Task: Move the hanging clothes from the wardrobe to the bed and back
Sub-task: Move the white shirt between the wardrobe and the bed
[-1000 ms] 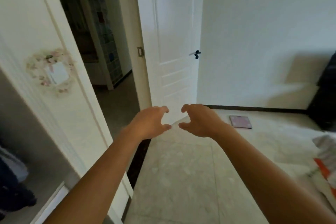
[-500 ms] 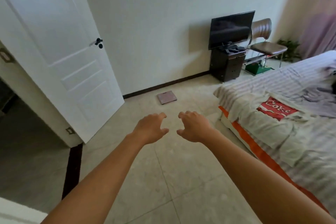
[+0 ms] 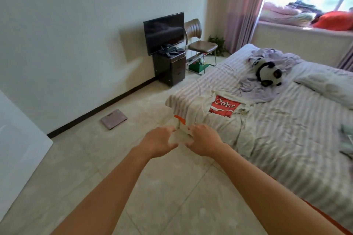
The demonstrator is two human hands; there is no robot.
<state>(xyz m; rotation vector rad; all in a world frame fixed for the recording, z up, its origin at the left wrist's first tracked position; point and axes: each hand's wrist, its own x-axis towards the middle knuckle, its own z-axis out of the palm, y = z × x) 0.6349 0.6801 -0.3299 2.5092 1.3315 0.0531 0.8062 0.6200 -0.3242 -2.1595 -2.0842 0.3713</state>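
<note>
You stretch both arms forward; your left hand [image 3: 159, 143] and right hand [image 3: 203, 142] are close together, fingers loosely curled, holding nothing.

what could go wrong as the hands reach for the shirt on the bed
The white Coke shirt overlaps the purple garment under the panda toy, so lifting it may drag both. Its hem hangs over the bed corner and could slip down. The bathroom scale on the floor is a trip hazard.

Striped bed [image 3: 286, 158] carries Coke shirt [image 3: 219, 118], lilac garment [image 3: 267, 89], panda toy [image 3: 267, 70], pillow [image 3: 328, 86].
</note>
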